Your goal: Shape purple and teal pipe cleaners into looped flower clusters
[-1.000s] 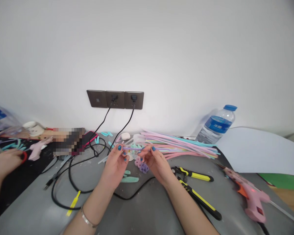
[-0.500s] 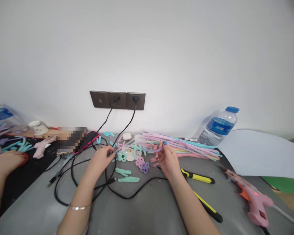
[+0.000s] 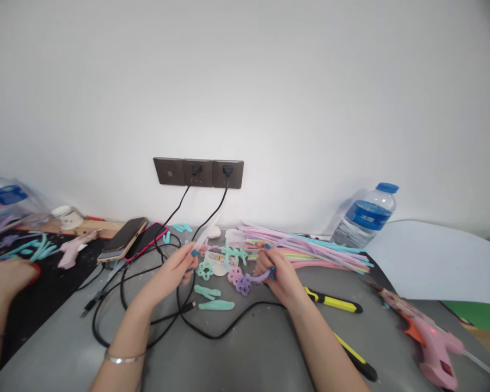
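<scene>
My left hand (image 3: 175, 272) is closed, thumb against fingers, on a thin whitish strip (image 3: 206, 235) that sticks up past the fingertips; its exact kind is blurred. My right hand (image 3: 274, 269) pinches a purple pipe cleaner (image 3: 262, 276), which bends out from the fingers toward the left. Just left of that hand lie a purple pipe-cleaner flower (image 3: 244, 285) and a pink one (image 3: 234, 275). Between the hands are a mint flower (image 3: 205, 270) and mint cross-shaped pieces (image 3: 233, 253). Folded mint pieces (image 3: 216, 306) rest nearer to me.
Behind my right hand lies a bundle of pastel pipe cleaners (image 3: 310, 247). A yellow-handled tool (image 3: 337, 303), a pink glue gun (image 3: 435, 340) and a water bottle (image 3: 365, 218) stand right. Black cables (image 3: 212, 336) loop leftward near phones (image 3: 124, 239). Another person's hand (image 3: 12, 277) works far left.
My left hand has lifted slightly, the whitish strip now pointing upward. My right hand has turned, and the purple pipe cleaner now curves lower, near the purple flower. The view has shifted slightly.
</scene>
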{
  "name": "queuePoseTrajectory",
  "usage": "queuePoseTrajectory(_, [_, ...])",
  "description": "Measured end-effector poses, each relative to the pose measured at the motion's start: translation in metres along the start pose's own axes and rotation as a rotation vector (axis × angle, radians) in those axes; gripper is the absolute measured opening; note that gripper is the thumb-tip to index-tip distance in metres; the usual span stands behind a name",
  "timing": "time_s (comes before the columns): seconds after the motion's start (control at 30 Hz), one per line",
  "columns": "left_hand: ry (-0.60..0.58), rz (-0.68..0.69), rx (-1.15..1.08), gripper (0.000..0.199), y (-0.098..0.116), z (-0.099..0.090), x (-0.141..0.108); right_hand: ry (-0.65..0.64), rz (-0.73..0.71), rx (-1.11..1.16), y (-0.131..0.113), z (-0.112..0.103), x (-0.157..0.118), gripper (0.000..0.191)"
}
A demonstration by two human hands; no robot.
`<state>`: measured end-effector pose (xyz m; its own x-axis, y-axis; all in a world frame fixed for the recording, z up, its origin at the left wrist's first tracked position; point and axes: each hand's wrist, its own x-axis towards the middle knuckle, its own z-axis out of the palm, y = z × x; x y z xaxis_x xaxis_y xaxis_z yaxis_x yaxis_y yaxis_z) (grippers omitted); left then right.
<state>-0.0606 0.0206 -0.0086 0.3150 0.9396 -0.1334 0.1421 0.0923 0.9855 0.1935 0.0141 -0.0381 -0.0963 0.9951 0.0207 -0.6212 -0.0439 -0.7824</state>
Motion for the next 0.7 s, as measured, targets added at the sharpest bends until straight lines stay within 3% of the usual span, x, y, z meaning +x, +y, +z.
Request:
queuePoseTrajectory(0.13, [-0.307, -0.1, -0.193, 0.032, 0.011, 0.028, -0.01, -0.215, 0.04, -0.026, 0.004, 0.008, -0.007, 0.038])
queuePoseTrajectory(0.23, [-0.438, -0.146, -0.192, 0.03, 0.012, 0.049, -0.011, -0.281, 0.031, -0.038, 0.007, 0.011, -0.009, 0.036])
queuePoseTrajectory(0.43, [-0.388, -0.261, -0.223, 0.04, 0.002, 0.06, -0.006, -0.188, -0.035, -0.114, 0.011, 0.008, -0.005, 0.028])
queuePoseTrajectory(0.57, [-0.313, -0.215, -0.242, 0.053, -0.001, 0.052, -0.002, -0.105, -0.051, -0.12, 0.011, 0.008, -0.002, 0.03])
queuePoseTrajectory(0.7, [-0.25, -0.166, -0.31, 0.05, 0.002, 0.044, 0.0, -0.072, -0.09, -0.067, -0.004, 0.005, -0.005, 0.035])
